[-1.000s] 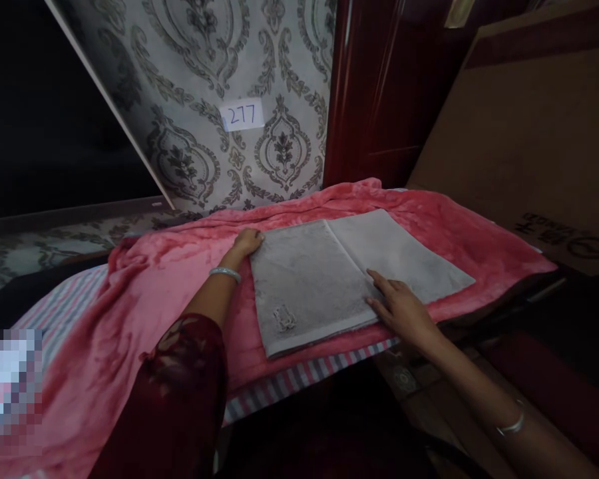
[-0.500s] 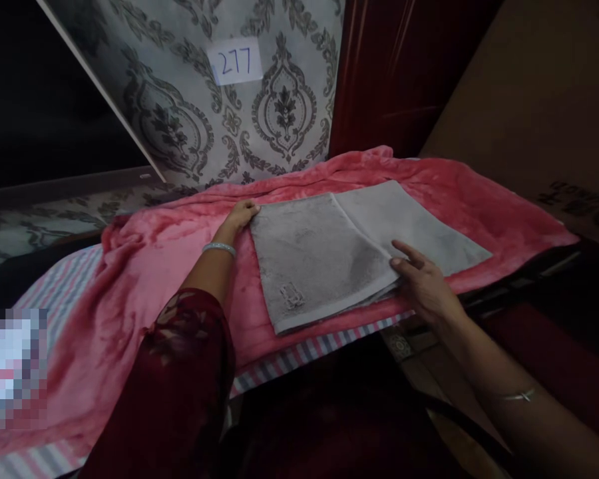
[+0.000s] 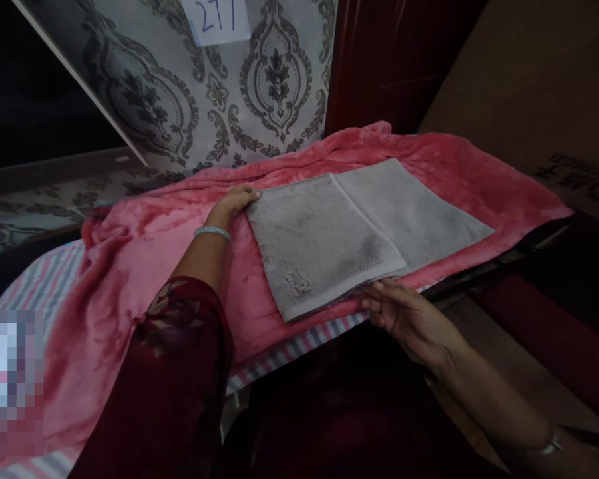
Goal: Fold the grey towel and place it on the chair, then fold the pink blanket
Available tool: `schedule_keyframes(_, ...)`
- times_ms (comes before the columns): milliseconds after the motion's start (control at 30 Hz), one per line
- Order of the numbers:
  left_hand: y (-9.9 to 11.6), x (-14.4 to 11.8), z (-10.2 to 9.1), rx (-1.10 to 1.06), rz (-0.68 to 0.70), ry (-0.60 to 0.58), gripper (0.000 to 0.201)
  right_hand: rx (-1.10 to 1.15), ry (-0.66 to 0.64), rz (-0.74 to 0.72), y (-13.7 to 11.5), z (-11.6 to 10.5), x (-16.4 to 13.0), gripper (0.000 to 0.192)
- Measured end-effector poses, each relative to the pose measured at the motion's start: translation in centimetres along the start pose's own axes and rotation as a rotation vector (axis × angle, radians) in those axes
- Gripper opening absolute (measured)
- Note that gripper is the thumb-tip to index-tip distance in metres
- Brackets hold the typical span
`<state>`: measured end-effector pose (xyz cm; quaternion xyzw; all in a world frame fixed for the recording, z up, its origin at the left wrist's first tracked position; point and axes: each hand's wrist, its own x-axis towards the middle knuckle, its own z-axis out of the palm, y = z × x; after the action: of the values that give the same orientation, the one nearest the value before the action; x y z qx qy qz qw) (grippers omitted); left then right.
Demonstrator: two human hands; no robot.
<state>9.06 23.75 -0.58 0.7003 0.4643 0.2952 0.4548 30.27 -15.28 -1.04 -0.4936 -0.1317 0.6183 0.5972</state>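
One grey towel (image 3: 359, 233) — folded, flat, small tag near its corner.

Towel (image 3: 359, 233) lies on blanket (image 3: 144, 266); numbered label (image 3: 214, 16) on wall behind.

Bed (image 3: 299, 342) spans frame centre, left to right. Striped pink-white sheet (image 3: 44, 286) directly on it, showing at left and along near edge. Pink plush blanket (image 3: 144, 266) spread over sheet, rumpled at upper left. Grey towel (image 3: 349, 233) flat on blanket, centre-right, one half folded over the other.
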Motion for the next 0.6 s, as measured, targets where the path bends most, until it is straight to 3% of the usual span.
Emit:
schedule_keyframes(233, 0.8, -0.4, -0.1, 0.103, 0.001, -0.028, 0.010, -0.127, -0.132, 0.050, 0.9, 2.6, -1.3, 0.046)
schedule_keyframes(333, 1.1, -0.3, 0.3, 0.184, -0.012, -0.026, 0.010, -0.094, -0.120, 0.081, 1.1, 3.5, -1.7, 0.048)
schedule_keyframes(500, 1.6, -0.3, 0.3, 0.270, -0.036, -0.040, 0.009, -0.020, -0.110, 0.130, 2.4, 4.6, -1.9, 0.041)
schedule_keyframes(600, 1.7, -0.4, 0.0, 0.291, -0.030, -0.042, 0.009, -0.054, -0.201, 0.159, 3.4, 4.8, -1.8, 0.036)
